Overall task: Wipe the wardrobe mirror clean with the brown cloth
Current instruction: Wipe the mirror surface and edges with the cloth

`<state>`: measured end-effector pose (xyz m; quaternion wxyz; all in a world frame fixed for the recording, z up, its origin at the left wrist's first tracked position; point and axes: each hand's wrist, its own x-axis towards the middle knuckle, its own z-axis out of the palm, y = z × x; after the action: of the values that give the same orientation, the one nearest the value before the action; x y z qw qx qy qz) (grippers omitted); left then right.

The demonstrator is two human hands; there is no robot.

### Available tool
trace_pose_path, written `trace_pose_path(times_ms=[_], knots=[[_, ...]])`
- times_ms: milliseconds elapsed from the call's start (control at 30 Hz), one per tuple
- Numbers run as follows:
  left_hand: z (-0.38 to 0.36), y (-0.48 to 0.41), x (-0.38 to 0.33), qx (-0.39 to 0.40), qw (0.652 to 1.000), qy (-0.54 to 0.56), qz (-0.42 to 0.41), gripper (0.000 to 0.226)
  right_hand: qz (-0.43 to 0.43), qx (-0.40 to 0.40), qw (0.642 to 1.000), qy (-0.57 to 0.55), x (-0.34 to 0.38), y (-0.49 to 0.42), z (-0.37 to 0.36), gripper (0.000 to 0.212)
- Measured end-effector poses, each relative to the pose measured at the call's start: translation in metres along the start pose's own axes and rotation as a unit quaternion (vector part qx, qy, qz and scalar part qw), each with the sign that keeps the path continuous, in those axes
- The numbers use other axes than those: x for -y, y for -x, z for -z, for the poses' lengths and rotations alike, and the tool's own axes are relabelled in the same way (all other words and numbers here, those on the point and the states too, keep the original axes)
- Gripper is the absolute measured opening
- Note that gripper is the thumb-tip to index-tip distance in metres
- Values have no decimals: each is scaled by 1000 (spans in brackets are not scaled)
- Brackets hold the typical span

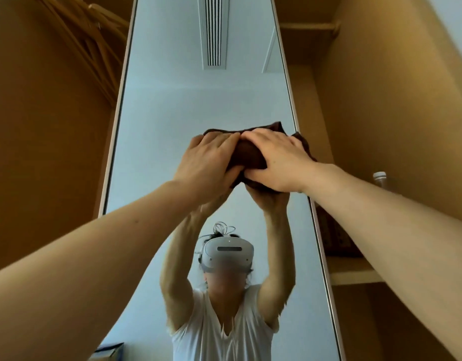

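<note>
The tall, narrow wardrobe mirror (172, 100) fills the middle of the view and reflects a person with both arms raised. A bunched brown cloth (250, 155) lies against the glass at about mid-height, close to the mirror's right edge. My left hand (206, 162) covers the cloth's left side with its fingers laid over the top and its thumb tucked under. My right hand (279, 160) covers the right side the same way. Both hands hold the cloth to the glass. Much of the cloth is hidden under them.
Wooden hangers (94, 48) hang in the open compartment at the upper left. On the right are wooden shelves (355, 274), with a clear bottle (380, 178) and a dark box (336, 238) partly behind my right forearm. The mirror's bottom left reflects a blue box (110, 351).
</note>
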<state>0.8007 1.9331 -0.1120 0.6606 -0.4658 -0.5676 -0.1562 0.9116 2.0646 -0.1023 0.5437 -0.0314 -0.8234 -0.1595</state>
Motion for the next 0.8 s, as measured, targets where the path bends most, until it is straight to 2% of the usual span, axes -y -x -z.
trace_pose_path(times_ms=[133, 233, 367, 433, 500, 567, 700, 800], knots=[[-1, 37, -15, -20, 999, 29, -7, 53, 9, -26, 1000, 4, 11, 39, -17, 67], [-2, 87, -34, -2, 999, 37, -33, 54, 2, -29, 999, 24, 30, 96, -40, 66], [-2, 160, -55, 51, 992, 42, -112, 55, 2, -12, 999, 42, 57, 184, -68, 71], [-1, 179, -61, 63, 984, 27, -162, 53, 23, 25, 998, 57, 61, 211, -75, 74], [2, 171, -58, 68, 980, 9, -189, 53, 43, 39, 996, 73, 55, 208, -72, 73], [5, 144, -51, 71, 981, -8, -181, 55, 43, 34, 995, 82, 44, 181, -59, 72], [6, 71, -35, 72, 993, -6, -91, 63, 3, 23, 997, 70, 16, 103, -26, 71], [2, 53, -34, 65, 996, 18, -63, 64, -4, 28, 999, 45, 9, 84, -17, 70]])
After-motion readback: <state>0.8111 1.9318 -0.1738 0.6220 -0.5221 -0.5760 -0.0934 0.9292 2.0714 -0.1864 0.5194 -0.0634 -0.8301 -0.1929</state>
